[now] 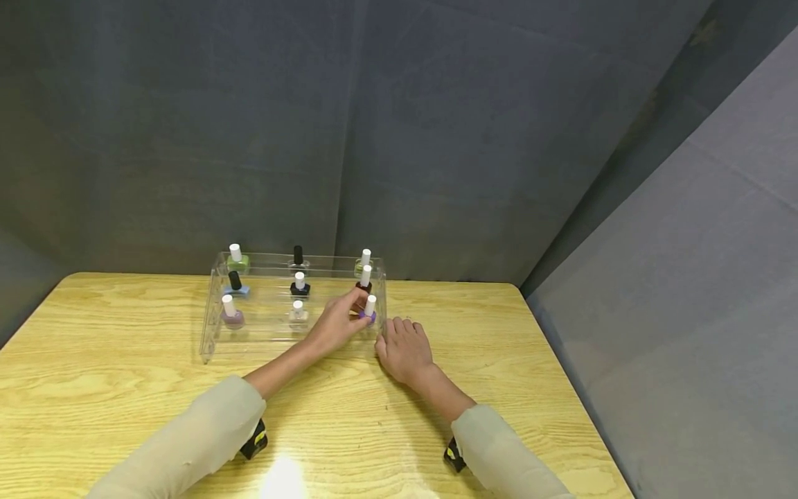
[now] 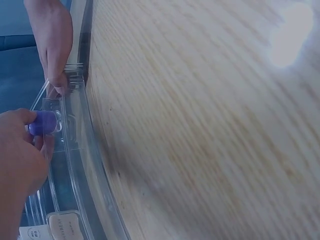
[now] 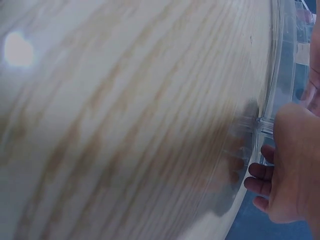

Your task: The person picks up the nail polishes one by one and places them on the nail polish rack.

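A clear stepped acrylic display rack [image 1: 268,341] holds several nail polish bottles in rows. My left hand [image 1: 339,320] reaches across the rack and pinches a purple nail polish bottle [image 1: 368,317] with a white cap, at the right end of the front row. In the left wrist view, the purple bottle [image 2: 44,123] sits between thumb and fingers. My right hand [image 1: 406,350] holds the rack's right front corner, its thumb by the front and its fingers curled on the outer side. Part of that hold is hidden in the right wrist view.
Beside the pinched bottle stands a dark red bottle [image 1: 365,277], and behind it a green one [image 1: 365,260]. A clear bottle [image 1: 298,315] is mid-front, a mauve one [image 1: 232,315] front left. The wooden table [image 1: 349,430] meets grey curtains [image 1: 436,173] behind.
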Tool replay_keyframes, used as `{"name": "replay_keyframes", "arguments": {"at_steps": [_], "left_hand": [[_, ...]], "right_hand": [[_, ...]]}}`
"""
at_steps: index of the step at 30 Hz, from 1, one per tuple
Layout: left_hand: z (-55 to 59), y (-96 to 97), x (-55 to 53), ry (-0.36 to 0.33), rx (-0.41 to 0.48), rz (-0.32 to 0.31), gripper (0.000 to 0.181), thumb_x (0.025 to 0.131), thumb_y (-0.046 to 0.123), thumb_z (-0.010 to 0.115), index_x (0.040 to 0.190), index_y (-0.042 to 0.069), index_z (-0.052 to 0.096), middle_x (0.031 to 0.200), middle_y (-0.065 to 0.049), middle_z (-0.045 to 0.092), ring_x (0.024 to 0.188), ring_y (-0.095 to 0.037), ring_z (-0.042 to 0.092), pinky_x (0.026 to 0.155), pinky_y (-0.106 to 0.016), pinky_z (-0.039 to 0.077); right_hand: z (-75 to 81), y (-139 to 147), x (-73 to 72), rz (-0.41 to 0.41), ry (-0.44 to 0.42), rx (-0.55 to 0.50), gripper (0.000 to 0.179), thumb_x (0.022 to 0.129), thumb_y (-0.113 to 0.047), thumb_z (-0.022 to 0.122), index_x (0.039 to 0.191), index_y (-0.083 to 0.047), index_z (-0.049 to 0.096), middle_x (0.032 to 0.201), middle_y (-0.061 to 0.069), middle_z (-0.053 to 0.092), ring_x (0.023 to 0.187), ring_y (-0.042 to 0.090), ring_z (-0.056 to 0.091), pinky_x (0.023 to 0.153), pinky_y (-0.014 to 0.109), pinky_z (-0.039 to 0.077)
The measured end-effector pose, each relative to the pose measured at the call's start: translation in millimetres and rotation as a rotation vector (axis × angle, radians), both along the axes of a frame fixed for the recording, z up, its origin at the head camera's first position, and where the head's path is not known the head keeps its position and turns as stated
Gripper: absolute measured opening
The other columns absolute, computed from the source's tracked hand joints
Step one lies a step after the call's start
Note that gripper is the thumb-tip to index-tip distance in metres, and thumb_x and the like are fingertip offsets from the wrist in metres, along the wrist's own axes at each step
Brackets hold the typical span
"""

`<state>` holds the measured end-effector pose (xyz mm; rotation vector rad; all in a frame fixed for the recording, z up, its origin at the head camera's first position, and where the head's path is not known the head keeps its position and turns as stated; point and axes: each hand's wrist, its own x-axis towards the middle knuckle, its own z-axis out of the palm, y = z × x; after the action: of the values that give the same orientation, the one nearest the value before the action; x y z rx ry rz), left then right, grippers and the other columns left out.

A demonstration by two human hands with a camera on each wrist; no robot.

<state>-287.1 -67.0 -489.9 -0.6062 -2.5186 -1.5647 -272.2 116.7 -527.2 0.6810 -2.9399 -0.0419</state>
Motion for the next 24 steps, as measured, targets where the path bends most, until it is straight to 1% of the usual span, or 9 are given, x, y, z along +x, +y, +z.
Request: {"name": "replay_keyframes", "arguments": {"at_steps": [3,6,10,14,18,22,24], "left_hand": [[-0.1,-0.7,0.1,-0.006,-0.01,0.012,0.03,0.087,-0.003,0.073,0.113,0.005,0.06,0.101,-0.006,0.065,0.095,-0.022,0.065,0.083,-0.03,0.054],[0.2,-1.4,0.6,-0.012,-0.014,0.02,0.032,0.086,-0.003,0.074,0.113,0.005,0.06,0.103,-0.006,0.065,0.097,-0.022,0.065,0.085,-0.031,0.054],[1.5,-3.5,2.4,-0.018,-0.015,0.037,0.035,0.085,-0.003,0.075,0.115,0.005,0.058,0.106,-0.007,0.065,0.099,-0.022,0.064,0.088,-0.033,0.053],[5.4,-6.6,4.8,-0.036,0.0,0.047,0.038,0.085,-0.003,0.075,0.118,0.003,0.057,0.111,-0.009,0.063,0.104,-0.025,0.062,0.093,-0.037,0.051],[13.2,-10.8,8.7,-0.038,0.024,0.039,0.044,0.085,-0.004,0.074,0.124,0.001,0.054,0.117,-0.014,0.061,0.108,-0.029,0.062,0.095,-0.041,0.05],[25.4,-14.8,14.2,-0.012,0.02,0.037,0.049,0.085,-0.004,0.074,0.128,-0.002,0.052,0.12,-0.016,0.06,0.109,-0.031,0.062,0.093,-0.038,0.051],[32.6,-16.8,18.7,0.0,0.029,0.034,0.05,0.084,-0.005,0.074,0.129,-0.003,0.051,0.119,-0.016,0.06,0.109,-0.031,0.063,0.092,-0.036,0.051]], "right_hand": [[-0.3,-1,-0.9,0.005,0.003,-0.006,0.03,0.107,-0.035,0.032,0.093,-0.01,0.041,0.085,0.003,0.036,0.084,0.023,0.044,0.086,0.042,0.038],[0.6,-2,-0.8,-0.001,-0.011,0.004,0.032,0.108,-0.035,0.031,0.094,-0.009,0.042,0.085,0.003,0.037,0.085,0.024,0.045,0.087,0.042,0.038],[0.3,-3,-0.8,0.011,0.002,-0.002,0.031,0.107,-0.036,0.032,0.093,-0.01,0.042,0.085,0.003,0.036,0.085,0.024,0.046,0.085,0.042,0.038],[-1.5,-2,-3.0,0.022,0.01,-0.01,0.031,0.107,-0.036,0.033,0.092,-0.01,0.041,0.084,0.002,0.036,0.082,0.023,0.044,0.084,0.042,0.038],[-3.6,-2,-5.8,0.009,-0.019,-0.007,0.033,0.108,-0.036,0.028,0.094,-0.01,0.041,0.086,0.003,0.036,0.085,0.023,0.043,0.087,0.042,0.037],[-4.0,-1,-7.9,0.004,-0.016,-0.014,0.034,0.108,-0.037,0.027,0.096,-0.01,0.043,0.087,0.003,0.039,0.086,0.024,0.046,0.088,0.043,0.038],[-4.1,0,-8.5,0.006,-0.011,-0.018,0.034,0.107,-0.037,0.028,0.096,-0.01,0.044,0.087,0.003,0.041,0.086,0.024,0.047,0.087,0.043,0.039]]}}
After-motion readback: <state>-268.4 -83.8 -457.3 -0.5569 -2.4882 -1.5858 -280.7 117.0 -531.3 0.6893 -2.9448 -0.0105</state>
